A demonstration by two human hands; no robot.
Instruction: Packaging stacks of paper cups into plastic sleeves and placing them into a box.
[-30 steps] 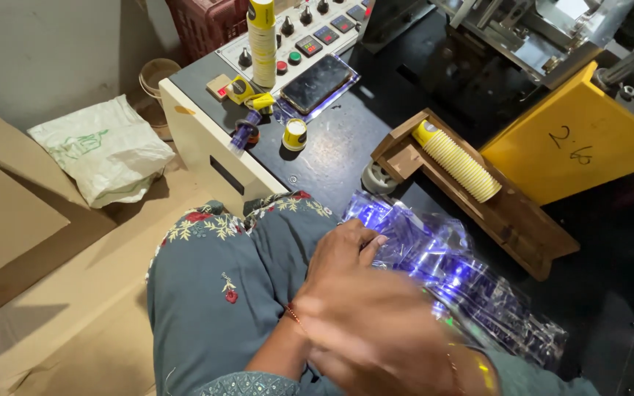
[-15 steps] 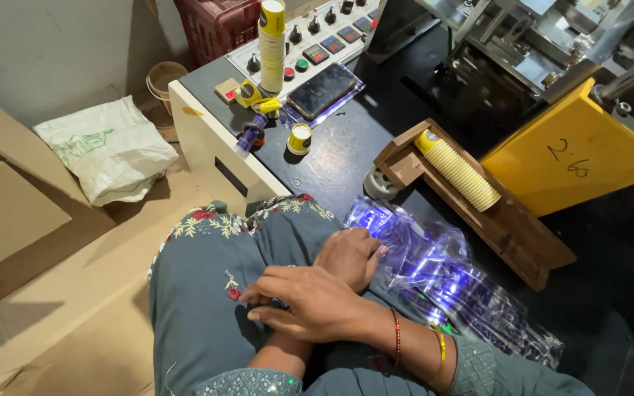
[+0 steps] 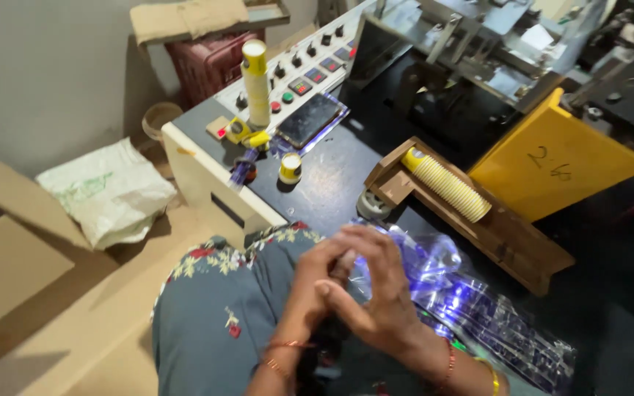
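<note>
Worked open the mouth of the clear plastic sleeve (image 3: 471, 308), lying just right of both hands. Left hand (image 3: 317, 286) and right hand (image 3: 376, 301) pinched its end together. Called next for parting the film.

Both hands, left hand (image 3: 310, 290) and right hand (image 3: 376, 293), are meeting over the lap, touching the near end of the plastic sleeve (image 3: 471, 308). Cup stack (image 3: 445, 183) is lying in the wooden tray (image 3: 522, 246) behind it. Phone (image 3: 308, 119) is sitting on the control panel (image 3: 207, 172) at the bench's left edge, beside the tall can (image 3: 256, 73).
</note>
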